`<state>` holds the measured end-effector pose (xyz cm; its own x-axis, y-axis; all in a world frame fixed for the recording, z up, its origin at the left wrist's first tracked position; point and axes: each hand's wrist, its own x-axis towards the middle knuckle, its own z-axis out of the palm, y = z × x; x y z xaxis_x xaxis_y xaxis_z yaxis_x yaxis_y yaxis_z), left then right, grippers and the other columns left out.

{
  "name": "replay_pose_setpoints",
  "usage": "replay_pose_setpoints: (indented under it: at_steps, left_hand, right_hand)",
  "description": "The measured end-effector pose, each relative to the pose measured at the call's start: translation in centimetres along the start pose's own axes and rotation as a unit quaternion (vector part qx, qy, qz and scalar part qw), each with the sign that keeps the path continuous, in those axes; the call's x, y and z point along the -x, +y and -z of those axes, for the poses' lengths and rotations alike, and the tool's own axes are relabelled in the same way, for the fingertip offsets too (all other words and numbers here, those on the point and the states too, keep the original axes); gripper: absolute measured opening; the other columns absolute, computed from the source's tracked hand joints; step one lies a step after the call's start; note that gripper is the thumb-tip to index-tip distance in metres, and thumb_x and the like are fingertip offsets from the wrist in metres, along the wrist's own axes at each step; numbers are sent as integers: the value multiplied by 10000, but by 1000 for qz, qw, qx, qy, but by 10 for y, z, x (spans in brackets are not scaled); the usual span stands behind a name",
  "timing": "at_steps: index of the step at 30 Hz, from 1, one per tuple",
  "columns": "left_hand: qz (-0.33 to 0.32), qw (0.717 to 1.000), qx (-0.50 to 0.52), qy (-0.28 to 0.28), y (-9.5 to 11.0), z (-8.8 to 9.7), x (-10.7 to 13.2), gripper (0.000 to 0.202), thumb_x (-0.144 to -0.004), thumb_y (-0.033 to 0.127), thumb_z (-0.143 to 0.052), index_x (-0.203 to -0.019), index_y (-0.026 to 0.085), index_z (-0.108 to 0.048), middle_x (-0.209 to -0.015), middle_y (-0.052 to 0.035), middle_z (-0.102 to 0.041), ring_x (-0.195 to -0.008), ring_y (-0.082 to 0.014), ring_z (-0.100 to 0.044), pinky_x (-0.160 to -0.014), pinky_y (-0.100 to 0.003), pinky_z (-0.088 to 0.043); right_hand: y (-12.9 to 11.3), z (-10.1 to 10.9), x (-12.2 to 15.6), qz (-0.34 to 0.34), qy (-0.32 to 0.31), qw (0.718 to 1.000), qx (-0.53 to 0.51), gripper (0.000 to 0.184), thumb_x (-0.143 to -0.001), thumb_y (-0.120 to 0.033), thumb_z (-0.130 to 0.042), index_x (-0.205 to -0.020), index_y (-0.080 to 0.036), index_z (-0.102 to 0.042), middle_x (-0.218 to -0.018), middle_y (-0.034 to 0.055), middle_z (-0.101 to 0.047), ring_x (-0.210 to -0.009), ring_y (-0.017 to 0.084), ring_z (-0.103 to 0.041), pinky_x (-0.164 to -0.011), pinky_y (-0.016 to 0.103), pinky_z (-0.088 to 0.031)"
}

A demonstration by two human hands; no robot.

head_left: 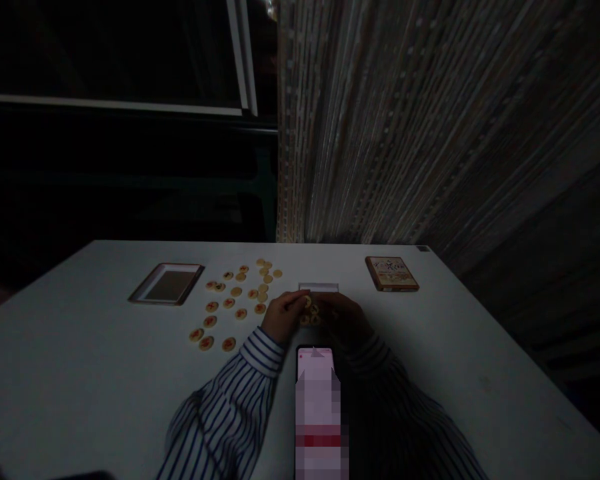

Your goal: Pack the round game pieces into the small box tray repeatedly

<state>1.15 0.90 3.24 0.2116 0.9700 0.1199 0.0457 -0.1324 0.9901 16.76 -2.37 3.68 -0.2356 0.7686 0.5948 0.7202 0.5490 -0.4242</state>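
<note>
My left hand [284,315] is closed, with thumb and fingertips at a round Chinese chess piece [308,302]. Close beside it, my right hand [347,319] curls inward in deep shadow; what its fingers hold, if anything, cannot be made out. Several more chess pieces [310,320] lie between the two hands. A small white box or tray [319,287] shows its far edge just beyond my fingers, the rest covered by them. To the left, loose chess pieces [229,303] are scattered, some with red characters up, others with a plain face up.
A lit phone [321,407] lies between my forearms. An open shallow box lid or tray [145,283] rests at the left on the white table [105,373]. At the right lies a printed flat box [393,273]. A string curtain [340,133] hangs behind the far edge.
</note>
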Motion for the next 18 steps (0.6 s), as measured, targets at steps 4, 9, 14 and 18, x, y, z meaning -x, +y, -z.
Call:
replay_pose_setpoints:
  at_steps: [4, 9, 14, 18]
  left_hand:
    - [23, 999, 36, -9, 0, -5, 3, 295, -660, 308, -614, -897, 133, -630, -759, -52, -674, -683, -150, -620, -634, -267, -509]
    - [47, 997, 52, 7, -5, -7, 2, 209, -633, 302, -627, -758, 134, -621, -663, -35, -666, -622, -143, -617, -587, -252, -504]
    - [41, 999, 17, 1, -6, -5, 2, 207, -673, 318, -581, -768, 148, -651, -715, -42, -682, -665, -147, -622, -633, -256, -506]
    - [44, 999, 9, 8, -2, -5, 3, 181, -671, 294, -576, -749, 151, -656, -697, -34, -686, -651, -150, -624, -622, -261, -513]
  right_hand:
    - [-2, 1, -2, 28, -10, 999, -11, 257, -837, -283, -426, -1038, -222, -573, -959, 53, -646, -871, 141, -584, -771, 275, -470]
    - [1, 0, -2, 43, -8, 999, -10, 259, -815, -319, -460, -1008, -195, -582, -939, 69, -650, -862, 156, -582, -760, 291, -471]
    - [5, -1, 0, 29, -18, 999, -12, 248, -813, -317, -472, -996, -190, -582, -937, 61, -646, -866, 147, -571, -770, 276, -457]
    - [3, 1, -4, 38, -41, 998, 15, 259, -808, -329, -475, -977, -171, -589, -914, 70, -647, -836, 149, -569, -744, 275, -447]
